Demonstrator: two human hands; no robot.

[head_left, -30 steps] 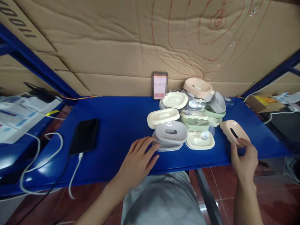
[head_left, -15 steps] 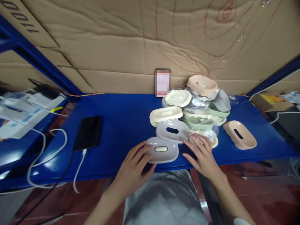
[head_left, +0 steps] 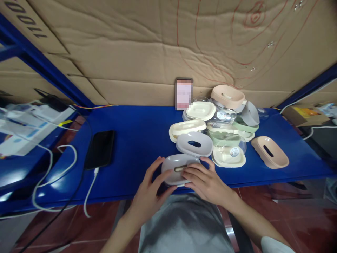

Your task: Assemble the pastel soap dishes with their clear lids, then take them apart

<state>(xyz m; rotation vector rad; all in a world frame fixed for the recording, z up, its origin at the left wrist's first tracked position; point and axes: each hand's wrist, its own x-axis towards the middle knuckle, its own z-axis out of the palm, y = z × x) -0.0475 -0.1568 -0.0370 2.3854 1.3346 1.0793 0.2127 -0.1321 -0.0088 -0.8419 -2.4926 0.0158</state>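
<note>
Hands: left hand and right hand both wrap one grey soap dish at the near edge of the blue bench.
Grip: left fingers curl around the dish's left end; right fingers lie flat over its top and slot; both closed on it.
Progress: judging by the layout, this dish is the one in hand; a grey slotted lid lies just behind it, apart from the pile of cream, green, peach and clear pieces that looks unsorted.
Set aside: a peach tray lies alone to the right.
Writing: round stickers on clear covers, unreadable; cardboard backdrop shows partial digits, roughly "1100".
Nearby: black phone on a cable.
</note>
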